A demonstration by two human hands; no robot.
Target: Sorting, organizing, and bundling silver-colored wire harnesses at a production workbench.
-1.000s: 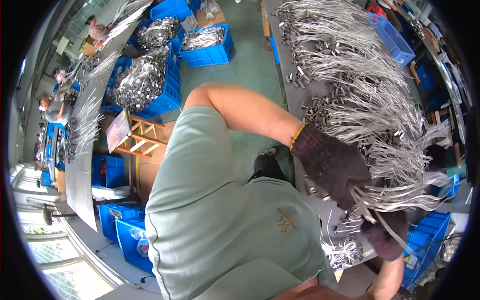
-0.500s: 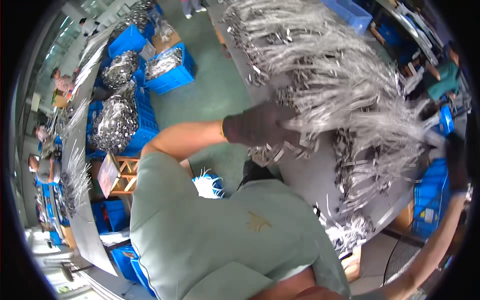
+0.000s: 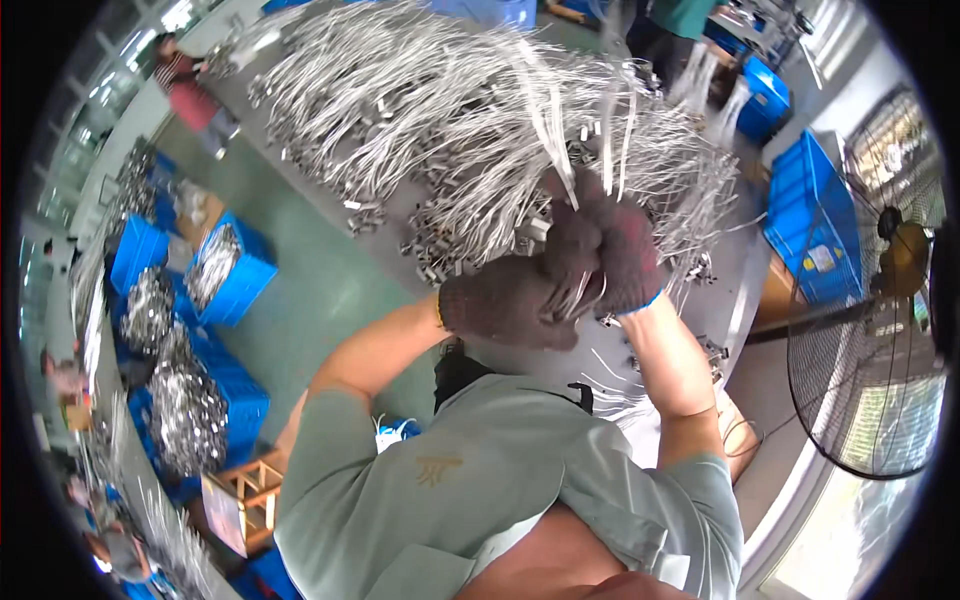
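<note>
Both hands wear dark knit gloves and meet over the near edge of a grey table. My left hand (image 3: 515, 297) is closed, with thin light strands showing between its fingers. My right hand (image 3: 625, 250) presses against it, fingers closed around the same bunch of white wires (image 3: 545, 110), which runs up and away from the gloves. The hidden fingers leave the exact grip unclear. Just beyond lies a broad heap of white wires (image 3: 400, 110), many ending in small metal connectors (image 3: 430, 270).
Blue crates (image 3: 240, 275) filled with silvery parts stand on the floor at left, near a wooden stand (image 3: 255, 490). On the right are a caged fan (image 3: 860, 330) and a blue bin (image 3: 815, 220). People work farther off, one in green (image 3: 680, 25) across the table.
My right hand has come in from the far right to join my left. The wire bunch, stretched sideways and blurred before, now points away from me. The view has turned rightward.
</note>
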